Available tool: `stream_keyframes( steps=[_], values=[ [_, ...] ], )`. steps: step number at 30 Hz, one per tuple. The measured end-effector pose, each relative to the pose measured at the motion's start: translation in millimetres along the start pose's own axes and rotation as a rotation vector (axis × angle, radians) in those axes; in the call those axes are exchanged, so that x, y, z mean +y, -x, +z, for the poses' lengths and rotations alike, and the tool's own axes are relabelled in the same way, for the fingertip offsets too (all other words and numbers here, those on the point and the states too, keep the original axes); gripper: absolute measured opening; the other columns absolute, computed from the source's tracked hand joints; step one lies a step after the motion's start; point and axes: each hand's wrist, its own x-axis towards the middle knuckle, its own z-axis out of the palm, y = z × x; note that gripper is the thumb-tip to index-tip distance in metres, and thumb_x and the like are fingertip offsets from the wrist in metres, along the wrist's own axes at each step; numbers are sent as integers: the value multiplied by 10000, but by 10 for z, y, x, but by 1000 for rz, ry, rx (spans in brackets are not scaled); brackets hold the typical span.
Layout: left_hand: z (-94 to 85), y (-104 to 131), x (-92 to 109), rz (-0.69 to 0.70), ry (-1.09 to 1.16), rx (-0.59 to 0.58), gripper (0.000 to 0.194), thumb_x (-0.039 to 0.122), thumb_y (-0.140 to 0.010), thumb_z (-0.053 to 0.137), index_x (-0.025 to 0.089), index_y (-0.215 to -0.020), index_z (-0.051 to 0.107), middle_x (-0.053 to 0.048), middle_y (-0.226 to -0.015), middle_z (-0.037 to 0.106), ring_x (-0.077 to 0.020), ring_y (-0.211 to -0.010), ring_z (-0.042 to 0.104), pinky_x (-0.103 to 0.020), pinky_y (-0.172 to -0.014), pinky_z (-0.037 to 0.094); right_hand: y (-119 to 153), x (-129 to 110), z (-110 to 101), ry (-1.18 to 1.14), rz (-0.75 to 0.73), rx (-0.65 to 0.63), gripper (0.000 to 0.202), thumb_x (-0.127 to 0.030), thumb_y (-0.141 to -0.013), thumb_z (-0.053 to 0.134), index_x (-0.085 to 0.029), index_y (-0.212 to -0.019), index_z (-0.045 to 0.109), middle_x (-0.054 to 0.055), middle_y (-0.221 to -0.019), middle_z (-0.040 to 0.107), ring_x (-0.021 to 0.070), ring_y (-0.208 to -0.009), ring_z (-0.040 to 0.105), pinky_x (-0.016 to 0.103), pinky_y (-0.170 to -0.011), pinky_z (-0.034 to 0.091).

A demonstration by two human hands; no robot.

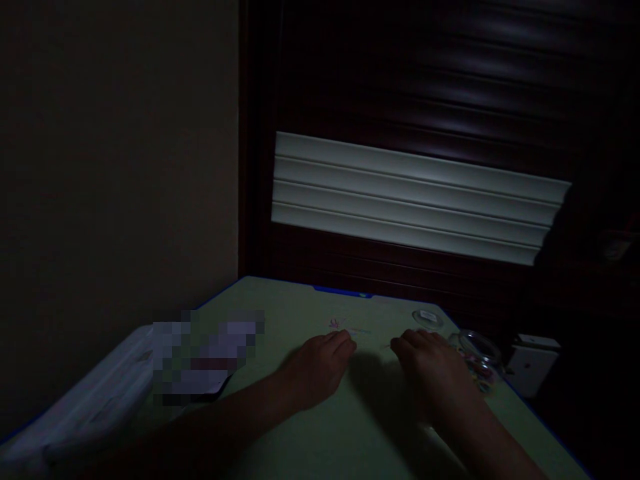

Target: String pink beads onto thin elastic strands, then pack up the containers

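Note:
In dim light, my left hand is over the pale green table, its fingers curled and pressed together. Just past its fingertips lie a few thin, coloured bands, too small and dark to make out well. My right hand is a short way to the right, its fingers bent into a pinch. A faint thin strand shows at its fingertips; I cannot tell whether it is held. Beside the right hand is a clear jar with small multicoloured rings in it. The jar's clear lid lies beyond that hand.
A long white plastic-looking item lies along the table's left side, next to a blurred-out flat object. A white box is off the right edge. Behind the table are a dark slatted door and a wall.

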Motion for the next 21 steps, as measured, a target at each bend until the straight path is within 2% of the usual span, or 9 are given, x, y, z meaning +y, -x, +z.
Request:
stream_keyframes(
  steps=[2,7,12,21],
  values=[
    [-3,0,-5,1,-5,-4,183,118,-881,322,157,-972,476,-60,-916,533,-180,-838,520,-321,-760,458,19,123,-93,-2,72,-11,214,-74,-752,490,-192,-843,644,67,-850,640,215,-808,581,290,-658,353],
    [-46,-12,-2,-25,32,-11,174,124,-882,320,157,-936,482,-60,-896,527,-169,-803,520,-298,-730,461,109,427,-207,-169,227,-167,230,-164,-798,428,-195,-710,638,64,-738,643,153,-621,592,231,-507,315],
    [-54,-22,0,-38,54,-9,168,133,-882,318,159,-909,481,-53,-876,523,-164,-780,515,-290,-712,457,203,595,-143,-305,220,-287,283,-158,-779,402,-179,-593,615,48,-605,621,136,-530,569,226,-483,307],
    [-33,-29,-16,-63,111,-8,173,152,-894,300,171,-904,472,-44,-873,516,-159,-785,508,-285,-721,448,232,551,-225,-474,173,-181,260,-231,-804,407,-189,-686,635,48,-662,647,147,-576,571,233,-556,384]
  ],
)
